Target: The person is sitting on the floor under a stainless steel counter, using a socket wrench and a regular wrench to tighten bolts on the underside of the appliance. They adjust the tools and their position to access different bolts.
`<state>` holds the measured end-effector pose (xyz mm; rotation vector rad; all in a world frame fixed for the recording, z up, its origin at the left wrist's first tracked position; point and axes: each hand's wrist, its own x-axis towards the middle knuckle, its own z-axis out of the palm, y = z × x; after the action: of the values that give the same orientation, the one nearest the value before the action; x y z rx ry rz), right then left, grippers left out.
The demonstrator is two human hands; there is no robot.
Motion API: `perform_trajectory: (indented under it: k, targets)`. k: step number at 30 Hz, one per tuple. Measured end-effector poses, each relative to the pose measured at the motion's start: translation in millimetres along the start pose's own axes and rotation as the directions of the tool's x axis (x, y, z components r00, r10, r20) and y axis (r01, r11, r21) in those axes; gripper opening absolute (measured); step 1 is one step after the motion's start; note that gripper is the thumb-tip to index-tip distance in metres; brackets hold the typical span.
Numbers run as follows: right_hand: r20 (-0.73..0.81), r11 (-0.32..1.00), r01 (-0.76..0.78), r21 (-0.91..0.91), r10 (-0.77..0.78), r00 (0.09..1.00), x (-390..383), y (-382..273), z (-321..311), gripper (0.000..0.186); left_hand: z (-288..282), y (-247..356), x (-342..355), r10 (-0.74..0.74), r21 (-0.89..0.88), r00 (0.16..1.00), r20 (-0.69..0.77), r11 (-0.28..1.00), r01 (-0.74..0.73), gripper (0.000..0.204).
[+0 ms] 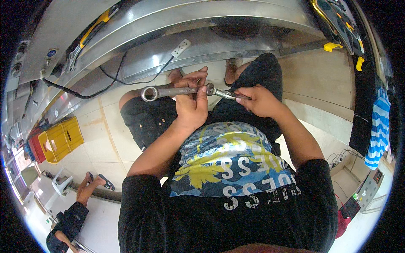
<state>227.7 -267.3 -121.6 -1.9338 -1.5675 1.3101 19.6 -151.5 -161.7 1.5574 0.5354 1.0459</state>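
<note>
You have both tools up off the floor, over your lap, and that much looks done. Your left hand [190, 110] pinches the grey ring wrench [172, 91] between thumb and fingers, its ring end pointing left. Your right hand [262, 101] is wrapped around the rear of the ratchet tool [222, 93], whose round head sits at the wrench's right end, just beside your left thumb. You can't be told from here whether the two are joined or only held close, since your fingers cover part of that meeting place.

No nut or bolt shows in the wrench's ring, and neither tool is set against the metal counter [202, 14] on the far side, so no tightening or loosening can be seen as done. You seem, by my judgement, to be at an early, handling stage. A yellow-handled tool [93, 30] lies on the counter, far left, out of your grip
</note>
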Motion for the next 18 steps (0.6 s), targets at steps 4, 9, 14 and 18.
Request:
perform_trajectory:
  k: [4,9,14,18]
  targets:
    - [-0.055,0.997,0.074,-0.039,-0.076,0.996,-1,8,5,0.022,-12,1,-1,-0.071,-0.286,0.996,-0.057,0.957,0.052,0.022]
    - [-0.052,0.995,0.088,-0.047,-0.091,0.994,-2,2,2,0.023,-46,-3,11,-0.344,0.020,0.937,-0.056,0.938,0.345,0.014]
    - [-0.072,0.990,0.142,-0.003,-0.142,0.987,-3,3,2,0.023,-29,3,5,-0.439,0.224,0.894,0.089,0.884,0.411,0.025]
    - [-0.072,0.994,0.112,-0.014,-0.113,0.991,-2,4,5,0.023,-22,9,10,-0.480,0.314,0.865,0.145,0.851,0.420,0.024]
